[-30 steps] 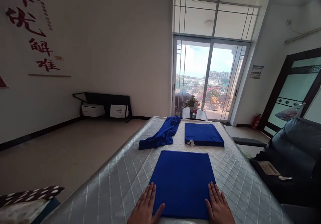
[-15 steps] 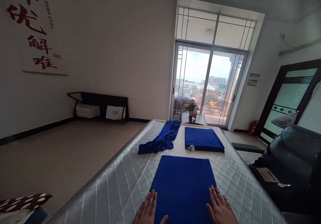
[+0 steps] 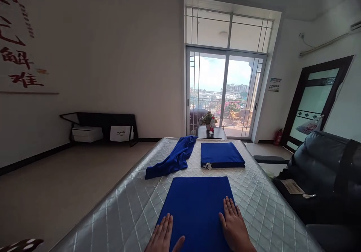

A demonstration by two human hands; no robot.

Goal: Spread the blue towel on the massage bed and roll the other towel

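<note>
A flat blue folded cloth (image 3: 196, 207) lies on the quilted silver cover (image 3: 135, 203) right before me. My left hand (image 3: 163, 234) rests flat on its left edge, thumb spread away from the fingers. On the right edge lies my right hand (image 3: 233, 222), palm down with fingers stretched out. Neither hand grips anything. Beyond, at the right, sits a stack of folded blue cloths (image 3: 221, 153) with small white tags at its near corner. A crumpled blue cloth (image 3: 173, 158) lies to the left of that stack.
Past the far edge stands a small dark table (image 3: 217, 134) with a potted plant (image 3: 208, 119) and a bottle (image 3: 212, 126). A black leather chair (image 3: 318, 169) flanks the right side. Along the left wall is a low black bench (image 3: 107, 120).
My right hand has slid forward and inward along the cloth's right edge. The left hand stays near the left edge. The view has turned slightly right.
</note>
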